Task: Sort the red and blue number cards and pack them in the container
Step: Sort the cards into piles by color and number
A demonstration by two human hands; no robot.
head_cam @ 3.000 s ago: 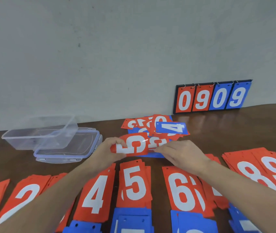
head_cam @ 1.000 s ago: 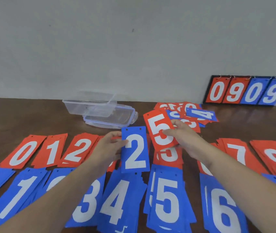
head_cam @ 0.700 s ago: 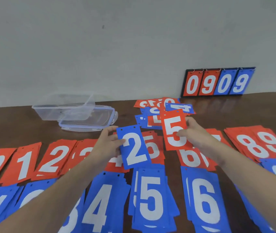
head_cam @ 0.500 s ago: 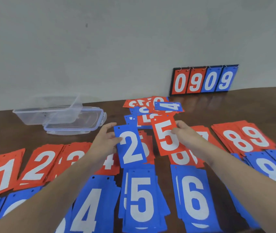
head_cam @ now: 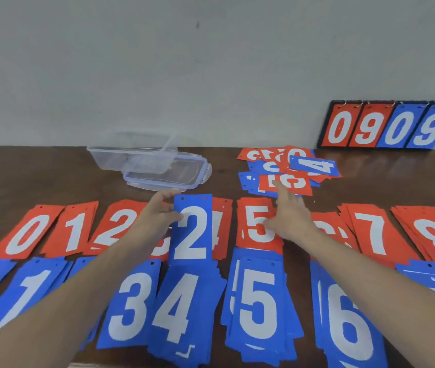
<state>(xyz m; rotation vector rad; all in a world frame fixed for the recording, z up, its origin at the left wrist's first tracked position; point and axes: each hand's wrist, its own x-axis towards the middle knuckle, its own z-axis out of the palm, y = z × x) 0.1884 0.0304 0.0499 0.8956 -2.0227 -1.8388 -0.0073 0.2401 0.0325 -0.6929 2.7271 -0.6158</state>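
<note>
1. Blue card stock printed with a white 2, the blue number card, is pinched at its left edge by the person's left hand, thumb on the face, and held upright above the rows.
2. Right hand has its fingers spread and straight, holds nothing, and reaches over the red 5 stack toward the unsorted heap of mixed red and blue cards near the far edge of the brown wooden table.
3. Sorted so far: a far row of red stacks reading 0, 1, 2, then 5, 7 and 8, with others partly hidden by the arms; a near row of blue stacks along the near edge, including 1, 3, 4, 5 and 6.
4. Remaining sorting, by estimate: the held 2 must go to the blue row, and the heap is modest, so sorting looks mostly complete.
5. Packing has not begun: the clear plastic container, resting partly on its blue-trimmed lid, stands at the far edge and holds no cards.
6. A black-backed flip scoreboard reading 0909 leans on the wall at the far right corner.
</note>
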